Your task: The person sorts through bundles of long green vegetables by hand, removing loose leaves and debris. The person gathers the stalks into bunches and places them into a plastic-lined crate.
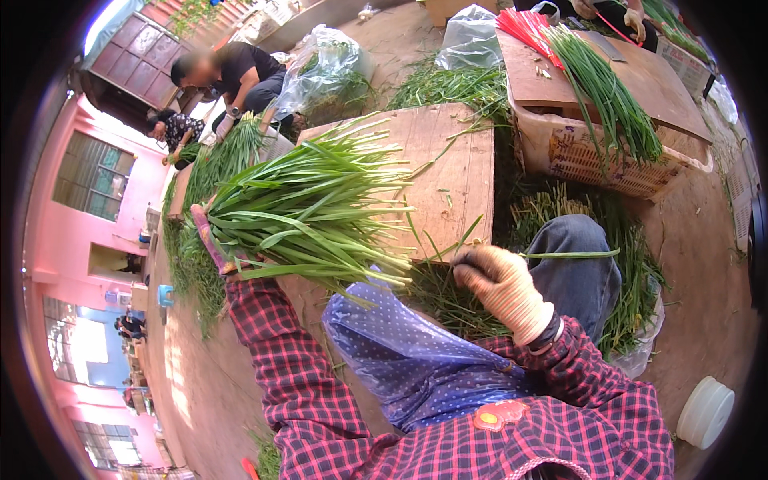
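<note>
A thick bunch of garlic chives [312,208] lies across my left arm, its pale cut ends pointing right over the wooden board [448,168]. My left hand [210,240], in a pinkish-purple glove, is wrapped round the leafy end; the leaves hide part of the fingers. Above my lap, near the board's front corner, my right hand [502,290] in a pale knitted glove has its fingers curled together. A single chive stalk [572,255] sticks out to the right from behind that hand, over my knee, and appears gripped in it.
Loose chives [552,212] heap beside my knee. At the right, a plastic crate [592,152] carries a board with a red-wrapped chive bunch [604,96]. A white tub [706,412] stands lower right. Other people [240,76] work at the far left; another person's gloved hand [634,24] shows at the top right.
</note>
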Motion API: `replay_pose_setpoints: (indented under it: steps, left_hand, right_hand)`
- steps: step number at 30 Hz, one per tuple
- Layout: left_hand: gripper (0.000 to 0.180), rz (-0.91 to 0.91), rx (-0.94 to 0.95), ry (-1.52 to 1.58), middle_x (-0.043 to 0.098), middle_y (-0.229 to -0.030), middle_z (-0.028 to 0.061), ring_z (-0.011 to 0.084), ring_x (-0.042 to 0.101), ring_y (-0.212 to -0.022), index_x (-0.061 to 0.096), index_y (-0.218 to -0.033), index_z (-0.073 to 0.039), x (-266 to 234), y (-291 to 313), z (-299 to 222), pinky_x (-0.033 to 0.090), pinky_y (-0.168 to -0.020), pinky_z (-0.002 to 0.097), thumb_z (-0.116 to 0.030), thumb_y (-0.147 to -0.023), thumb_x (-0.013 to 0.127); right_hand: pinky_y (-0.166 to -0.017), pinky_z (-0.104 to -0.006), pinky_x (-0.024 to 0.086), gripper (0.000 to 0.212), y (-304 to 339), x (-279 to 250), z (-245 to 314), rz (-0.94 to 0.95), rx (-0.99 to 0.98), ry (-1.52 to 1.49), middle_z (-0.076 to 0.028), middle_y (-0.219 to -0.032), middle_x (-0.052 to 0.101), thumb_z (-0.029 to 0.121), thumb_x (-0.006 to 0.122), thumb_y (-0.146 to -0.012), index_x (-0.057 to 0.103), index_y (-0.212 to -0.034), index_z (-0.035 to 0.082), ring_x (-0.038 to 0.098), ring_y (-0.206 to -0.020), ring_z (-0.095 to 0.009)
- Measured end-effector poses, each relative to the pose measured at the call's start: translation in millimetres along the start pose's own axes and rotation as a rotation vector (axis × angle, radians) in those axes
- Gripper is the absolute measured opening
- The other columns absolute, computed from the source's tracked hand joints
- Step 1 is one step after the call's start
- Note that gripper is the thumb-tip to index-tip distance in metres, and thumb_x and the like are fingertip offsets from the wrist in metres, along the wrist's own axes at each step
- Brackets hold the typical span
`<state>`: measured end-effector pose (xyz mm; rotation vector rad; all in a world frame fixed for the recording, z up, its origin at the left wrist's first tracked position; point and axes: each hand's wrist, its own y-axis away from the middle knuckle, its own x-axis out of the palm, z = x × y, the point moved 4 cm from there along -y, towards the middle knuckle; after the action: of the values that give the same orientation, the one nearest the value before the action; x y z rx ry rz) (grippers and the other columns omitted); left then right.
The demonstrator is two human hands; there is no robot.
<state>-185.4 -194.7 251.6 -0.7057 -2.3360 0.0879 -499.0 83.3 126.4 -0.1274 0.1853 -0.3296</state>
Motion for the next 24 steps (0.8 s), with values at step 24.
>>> replay_pose_setpoints:
  steps: [24]
  left_hand:
    - [0.059, 0.264, -0.094, 0.117, 0.065, -0.115, 0.0228, 0.0366, 0.063, -0.106, 0.061, -0.115, 0.001, -1, -3, -34, 0.049, -0.094, 0.0559, -0.051, -0.101, 0.038]
  right_hand:
    - [-0.074, -0.0338, 0.050, 0.019, -16, 35, -22, 0.358, 0.068, 0.134, -0.011, -0.083, 0.065, 0.021, 0.062, -0.090, 0.067, -0.099, 0.005, 0.062, -0.078, -0.026]
